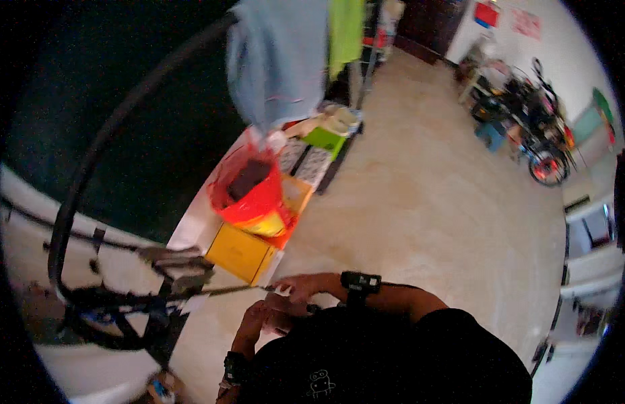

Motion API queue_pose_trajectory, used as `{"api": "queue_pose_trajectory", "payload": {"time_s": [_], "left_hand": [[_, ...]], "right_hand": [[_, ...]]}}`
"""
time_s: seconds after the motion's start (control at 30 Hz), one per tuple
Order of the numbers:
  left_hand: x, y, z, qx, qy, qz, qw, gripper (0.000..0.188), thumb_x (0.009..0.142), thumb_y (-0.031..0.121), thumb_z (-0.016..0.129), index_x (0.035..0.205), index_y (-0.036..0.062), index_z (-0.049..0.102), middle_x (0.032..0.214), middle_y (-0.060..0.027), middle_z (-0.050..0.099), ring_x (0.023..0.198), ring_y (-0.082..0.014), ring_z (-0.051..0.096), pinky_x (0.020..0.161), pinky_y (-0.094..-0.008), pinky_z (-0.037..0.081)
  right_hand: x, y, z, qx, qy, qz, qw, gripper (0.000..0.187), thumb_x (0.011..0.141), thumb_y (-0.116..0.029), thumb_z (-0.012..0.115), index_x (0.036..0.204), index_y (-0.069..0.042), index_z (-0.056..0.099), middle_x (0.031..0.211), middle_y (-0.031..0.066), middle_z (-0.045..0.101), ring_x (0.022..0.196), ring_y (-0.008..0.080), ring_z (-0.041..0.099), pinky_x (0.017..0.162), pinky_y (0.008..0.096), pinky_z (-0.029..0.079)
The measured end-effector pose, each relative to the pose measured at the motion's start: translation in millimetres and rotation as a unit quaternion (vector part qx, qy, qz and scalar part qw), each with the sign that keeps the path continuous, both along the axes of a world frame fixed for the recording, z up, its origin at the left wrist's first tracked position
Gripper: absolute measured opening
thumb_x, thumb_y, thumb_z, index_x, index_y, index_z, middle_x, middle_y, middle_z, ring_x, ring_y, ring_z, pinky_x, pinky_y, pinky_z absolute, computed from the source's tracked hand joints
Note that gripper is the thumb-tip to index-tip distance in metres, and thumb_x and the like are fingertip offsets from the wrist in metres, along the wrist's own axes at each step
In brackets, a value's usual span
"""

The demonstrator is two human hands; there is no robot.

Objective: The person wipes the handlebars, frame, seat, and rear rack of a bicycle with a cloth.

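One person's left hand [256,314] and right hand [301,287], close together at one blurred brownish item [283,311] before a black shirt [393,350], finger closure and hold impossible to tell, one yellow box [241,252] and one red container [242,210] beyond, one blue cloth [279,60] and one green cloth [346,34] hanging.

Prob. a home, e.g. a hall or living rm: light-blue hanging cloth [279,60] and lime-green hanging cloth [345,34] hung far L, over household clutter incl. a red bucket-shaped container [238,202] and yellow rectangular box [240,252]. A dark motorbike [545,135] stood indoors, far R, by a white wall [565,40], on smooth beige flr [420,202].
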State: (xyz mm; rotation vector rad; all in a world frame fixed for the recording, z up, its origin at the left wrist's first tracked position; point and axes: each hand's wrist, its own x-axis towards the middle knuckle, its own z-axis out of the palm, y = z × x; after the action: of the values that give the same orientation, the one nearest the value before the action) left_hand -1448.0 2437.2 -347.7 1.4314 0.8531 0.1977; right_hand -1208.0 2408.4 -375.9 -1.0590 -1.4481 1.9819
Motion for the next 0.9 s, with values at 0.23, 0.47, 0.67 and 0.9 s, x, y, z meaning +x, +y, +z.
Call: {"api": "queue_pose_trajectory", "payload": {"time_s": [0.23,0.47,0.67,0.9], "left_hand": [[216.1,-36.0,57.6,-0.284,-0.115,-0.01,0.952,0.039,0.078,0.016,0.053,0.114,0.0029,0.047,0.109,-0.0075,0.054,0.101,-0.0184,0.052,0.087,-0.0302,0.042],[375.4,-117.4,157.1,-0.303,-0.203,-0.177,0.914,0.05,0.079,0.034,0.05,0.114,-0.0012,0.043,0.113,-0.0165,0.05,0.107,-0.0283,0.05,0.089,-0.0403,0.043],[494.6,-170.1,176.9,-0.309,-0.279,-0.29,0.862,0.044,0.081,0.032,0.046,0.111,-0.0006,0.045,0.11,-0.016,0.052,0.106,-0.0282,0.05,0.088,-0.0393,0.044],[601.7,-150.9,86.9,-0.216,-0.159,-0.211,0.94,0.034,0.082,0.015,0.048,0.113,0.0045,0.045,0.102,-0.0101,0.053,0.092,-0.0202,0.053,0.08,-0.0348,0.042]], "right_hand": [[106.1,-113.2,32.9,0.194,-0.011,-0.338,0.921,0.081,0.063,-0.01,0.074,0.13,-0.003,0.029,0.13,0.0138,0.034,0.122,0.0267,0.031,0.102,0.035,0.023],[291.1,-206.7,180.7,-0.094,0.432,0.0,0.897,0.06,0.073,-0.021,0.068,0.122,-0.001,0.04,0.105,0.0156,0.053,0.096,0.0273,0.053,0.085,0.0372,0.044],[307.8,-303.1,65.2,0.116,-0.115,-0.472,0.866,0.026,0.072,-0.018,0.063,0.094,-0.004,0.059,0.084,0.0075,0.06,0.06,0.0199,0.056,0.059,0.0285,0.047],[387.8,-389.4,55.4,0.096,0.304,-0.778,0.542,0.052,0.071,-0.013,0.064,0.119,-0.007,0.045,0.107,0.0052,0.056,0.094,0.0169,0.053,0.081,0.0294,0.044]]}}
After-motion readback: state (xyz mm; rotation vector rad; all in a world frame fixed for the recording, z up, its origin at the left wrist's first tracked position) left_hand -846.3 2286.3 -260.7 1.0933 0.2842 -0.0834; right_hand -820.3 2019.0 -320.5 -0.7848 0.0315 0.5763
